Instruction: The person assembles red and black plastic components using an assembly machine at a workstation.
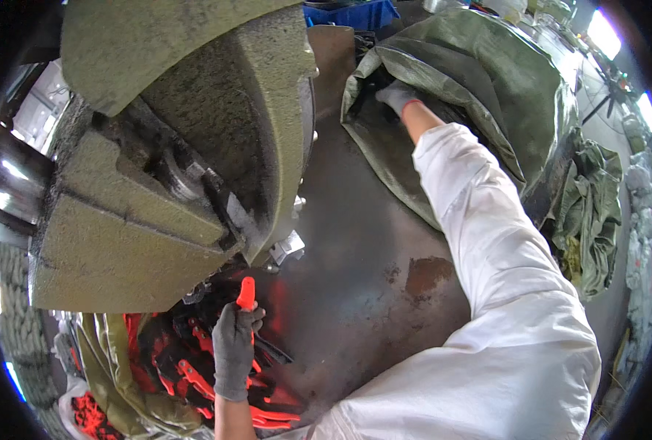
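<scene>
My left hand (234, 350), in a grey glove, is closed around a red handle (247, 293) whose rounded end sticks up above the thumb. I cannot make out the rest of that tool. Below and beside this hand lies a pile of red-handled hand tools (192, 375) with dark metal parts, like pruning shears. At the upper right my right hand (397, 96), also gloved in grey with a red cuff, reaches into the mouth of a big dark green woven sack (480, 66). Its fingers are lost in the sack's shadow.
A large olive-green machine (271, 125) with a curved, worn housing fills the left; bolts and a metal block (288, 248) jut from its edge. Between machine and sack is a dark, stained metal surface (362, 293). Crumpled green sacking (590, 213) hangs at right, and a blue crate (351, 13) stands behind.
</scene>
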